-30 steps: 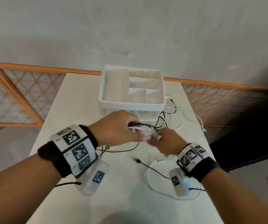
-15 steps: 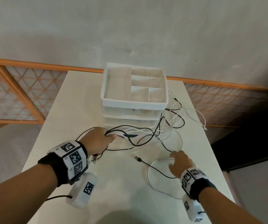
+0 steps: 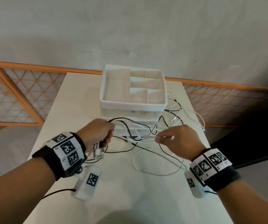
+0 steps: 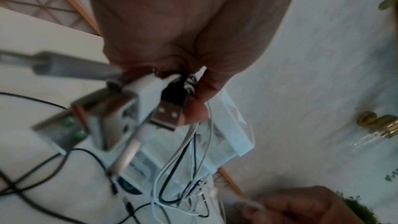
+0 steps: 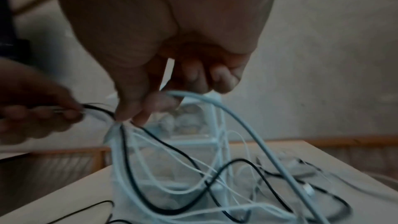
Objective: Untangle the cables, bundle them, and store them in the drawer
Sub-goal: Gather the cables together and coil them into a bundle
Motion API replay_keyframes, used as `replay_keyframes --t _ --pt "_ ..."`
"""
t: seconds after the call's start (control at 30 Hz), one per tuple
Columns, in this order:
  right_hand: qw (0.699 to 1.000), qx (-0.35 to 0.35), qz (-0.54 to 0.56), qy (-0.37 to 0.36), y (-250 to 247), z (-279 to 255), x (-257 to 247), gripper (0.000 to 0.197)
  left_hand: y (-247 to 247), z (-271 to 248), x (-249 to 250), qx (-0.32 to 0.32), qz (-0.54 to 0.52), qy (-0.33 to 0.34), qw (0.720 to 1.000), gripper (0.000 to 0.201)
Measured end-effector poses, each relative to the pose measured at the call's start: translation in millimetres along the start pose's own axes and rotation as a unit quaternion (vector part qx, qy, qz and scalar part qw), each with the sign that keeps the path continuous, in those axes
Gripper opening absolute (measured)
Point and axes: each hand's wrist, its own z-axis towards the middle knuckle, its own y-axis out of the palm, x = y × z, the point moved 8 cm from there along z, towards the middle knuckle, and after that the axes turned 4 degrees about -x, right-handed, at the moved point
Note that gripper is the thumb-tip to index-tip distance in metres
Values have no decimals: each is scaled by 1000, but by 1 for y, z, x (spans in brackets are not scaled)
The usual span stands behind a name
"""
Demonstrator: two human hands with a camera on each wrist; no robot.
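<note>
A tangle of black and white cables point(image 3: 167, 122) lies in front of and to the right of the white drawer unit point(image 3: 132, 104). My left hand point(image 3: 109, 135) grips several cable ends; their USB plugs point(image 4: 168, 115) hang below the fist point(image 4: 189, 91). From it the strands run right to my right hand point(image 3: 158, 138). That hand pinches a white cable point(image 5: 193, 98) between thumb and forefinger point(image 5: 137, 113), just above the table. A white cable loop point(image 3: 154, 172) rests on the table beneath the right hand. The drawers look closed.
The unit's top is an open tray with several compartments point(image 3: 115, 88). The white table point(image 3: 130, 199) is narrow, with edges close on both sides. Cable ends point(image 3: 201, 123) trail near the right edge. An orange lattice rail point(image 3: 25, 97) runs behind along the wall.
My right hand has risen from the white loop on the table and now pinches a white cable in front of the drawers. The left hand keeps its bundle, a little higher and further right.
</note>
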Motion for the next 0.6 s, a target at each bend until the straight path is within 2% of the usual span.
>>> replay_keyframes --t 0.1,0.17,0.27,0.33,0.47,0.53,0.6 --pt "991 -86 -82 -58 13 -1 -43 20 10 -7 21 -11 -45 23 999 16" --pt "985 -93 -94 -107 21 -1 -74 21 22 -12 33 -37 -43 57 997 15" --pt "978 -42 -94 -182 22 -2 -123 18 37 -17 45 -40 86 122 988 21" --pt "981 -34 -47 -185 20 -1 -135 15 36 -18 43 -9 174 138 975 26" --pt "970 -71 153 -176 14 9 -120 11 21 -21 33 17 226 129 965 27" --pt "977 -51 153 -136 13 19 -90 13 12 -25 36 3 210 141 967 28" --pt "994 -26 97 -40 23 32 -34 19 -1 -33 45 -15 152 164 975 32"
